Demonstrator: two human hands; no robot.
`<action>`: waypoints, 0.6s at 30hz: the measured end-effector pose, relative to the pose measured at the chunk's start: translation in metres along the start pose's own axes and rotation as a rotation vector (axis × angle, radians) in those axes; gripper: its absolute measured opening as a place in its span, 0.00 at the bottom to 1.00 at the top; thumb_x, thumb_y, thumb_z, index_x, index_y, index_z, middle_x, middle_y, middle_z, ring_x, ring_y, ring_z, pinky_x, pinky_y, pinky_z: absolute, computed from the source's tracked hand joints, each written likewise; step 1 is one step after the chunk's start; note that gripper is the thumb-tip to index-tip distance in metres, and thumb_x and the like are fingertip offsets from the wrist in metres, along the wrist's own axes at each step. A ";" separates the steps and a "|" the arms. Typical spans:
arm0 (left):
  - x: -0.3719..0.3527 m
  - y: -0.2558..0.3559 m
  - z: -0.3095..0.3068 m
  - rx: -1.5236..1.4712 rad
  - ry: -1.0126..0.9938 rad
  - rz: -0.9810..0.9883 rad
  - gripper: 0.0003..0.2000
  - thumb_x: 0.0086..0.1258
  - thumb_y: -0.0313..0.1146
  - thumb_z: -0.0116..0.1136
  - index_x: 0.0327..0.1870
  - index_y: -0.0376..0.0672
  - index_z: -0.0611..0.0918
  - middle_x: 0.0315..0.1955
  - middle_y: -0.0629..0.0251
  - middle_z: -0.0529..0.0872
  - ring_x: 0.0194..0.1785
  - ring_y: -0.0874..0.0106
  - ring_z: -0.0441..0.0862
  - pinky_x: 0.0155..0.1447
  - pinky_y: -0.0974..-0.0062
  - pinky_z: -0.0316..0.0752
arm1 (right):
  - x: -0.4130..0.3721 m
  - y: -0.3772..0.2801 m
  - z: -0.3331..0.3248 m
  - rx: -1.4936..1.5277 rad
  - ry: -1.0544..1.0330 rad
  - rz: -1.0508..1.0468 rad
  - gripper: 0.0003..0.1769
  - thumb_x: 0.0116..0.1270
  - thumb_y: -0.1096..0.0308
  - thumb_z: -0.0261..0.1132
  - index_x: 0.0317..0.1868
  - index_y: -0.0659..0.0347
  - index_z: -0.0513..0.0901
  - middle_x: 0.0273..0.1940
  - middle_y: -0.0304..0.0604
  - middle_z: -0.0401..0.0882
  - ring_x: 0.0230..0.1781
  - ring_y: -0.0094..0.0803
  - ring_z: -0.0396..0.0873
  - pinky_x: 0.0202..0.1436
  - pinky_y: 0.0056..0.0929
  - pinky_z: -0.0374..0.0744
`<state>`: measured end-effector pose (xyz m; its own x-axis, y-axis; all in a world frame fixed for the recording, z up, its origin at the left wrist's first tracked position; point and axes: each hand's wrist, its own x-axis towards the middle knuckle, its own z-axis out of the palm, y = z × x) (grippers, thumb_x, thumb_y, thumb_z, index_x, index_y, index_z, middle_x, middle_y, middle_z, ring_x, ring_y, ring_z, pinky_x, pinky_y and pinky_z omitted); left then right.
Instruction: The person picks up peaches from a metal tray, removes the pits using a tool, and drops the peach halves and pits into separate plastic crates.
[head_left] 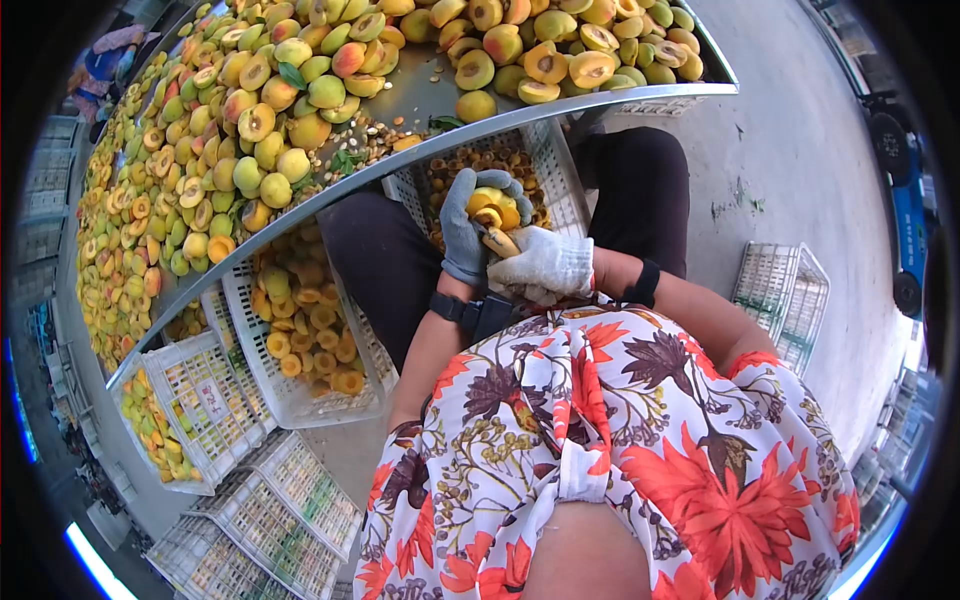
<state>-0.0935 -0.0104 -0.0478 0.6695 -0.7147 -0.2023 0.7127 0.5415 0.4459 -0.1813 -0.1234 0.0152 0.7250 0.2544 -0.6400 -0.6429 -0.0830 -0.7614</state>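
My left hand [468, 225], in a grey glove, is closed around a yellow-orange fruit [490, 205] held over my lap. My right hand [545, 265], in a white glove, presses a small tool [500, 242] into the fruit's underside; the tool's blade is mostly hidden. Both hands meet just below the rim of a long metal table [600, 98] piled with whole and halved fruits [270, 110]. Loose pits [375, 135] lie on the bare metal near the edge.
A white crate of fruit halves [310, 330] stands under the table at my left knee, another [490, 160] between my knees. More crates [200, 400] sit lower left, stacked ones [785, 290] on the concrete floor at right. Another person [105, 60] is far top left.
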 end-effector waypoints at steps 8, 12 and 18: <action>0.006 -0.001 -0.003 0.175 0.300 0.133 0.26 0.79 0.54 0.43 0.47 0.35 0.81 0.36 0.56 0.86 0.38 0.63 0.85 0.44 0.67 0.84 | 0.005 0.020 0.000 -0.558 0.410 -0.293 0.19 0.62 0.58 0.65 0.46 0.64 0.79 0.35 0.60 0.84 0.38 0.58 0.84 0.41 0.47 0.81; 0.016 -0.004 -0.015 0.342 0.378 0.315 0.27 0.81 0.53 0.40 0.49 0.34 0.81 0.40 0.55 0.85 0.40 0.63 0.85 0.48 0.67 0.83 | 0.000 0.015 -0.015 -0.647 0.509 -0.366 0.20 0.66 0.56 0.64 0.48 0.65 0.76 0.34 0.61 0.84 0.36 0.60 0.83 0.39 0.51 0.80; -0.009 0.037 0.013 0.269 0.290 0.457 0.25 0.80 0.50 0.40 0.55 0.35 0.80 0.47 0.53 0.86 0.50 0.56 0.84 0.59 0.58 0.79 | 0.045 0.048 -0.077 -0.973 0.333 0.102 0.22 0.61 0.62 0.62 0.50 0.70 0.82 0.46 0.66 0.83 0.51 0.58 0.82 0.54 0.48 0.80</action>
<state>-0.0756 0.0101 -0.0184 0.9522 -0.2655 -0.1508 0.2867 0.6074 0.7408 -0.1611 -0.1902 -0.0581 0.8051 -0.0651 -0.5895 -0.3349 -0.8702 -0.3614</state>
